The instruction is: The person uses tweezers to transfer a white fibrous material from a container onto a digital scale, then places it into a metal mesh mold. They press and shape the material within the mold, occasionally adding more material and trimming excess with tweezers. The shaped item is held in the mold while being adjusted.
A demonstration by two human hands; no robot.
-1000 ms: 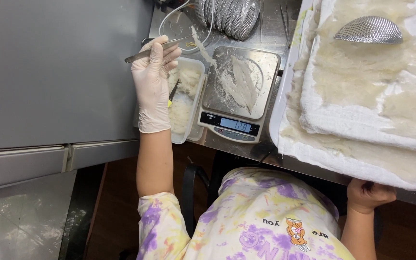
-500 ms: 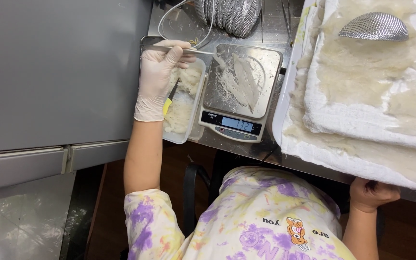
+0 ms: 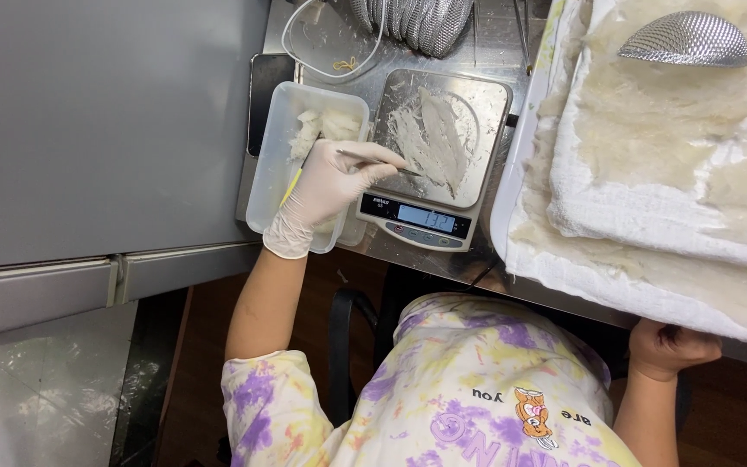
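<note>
Left hand: gloved left hand (image 3: 326, 186) pinches tweezers (image 3: 373, 158), tips over the scale (image 3: 438, 151).
Right hand: bare right hand (image 3: 672, 348) seemingly curled under the tray (image 3: 512, 216).
Pan: pale white strips (image 3: 432, 138).

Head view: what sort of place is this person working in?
Probably a small food-processing bench. A digital scale carries pale white strips, a clear plastic tray beside it holds more, and a towel-lined white tray bears a metal mesh strainer. The gloved left hand holds tweezers.

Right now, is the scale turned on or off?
On. The scale's little screen is lit and shows digits, with pale white strips lying on top.
</note>
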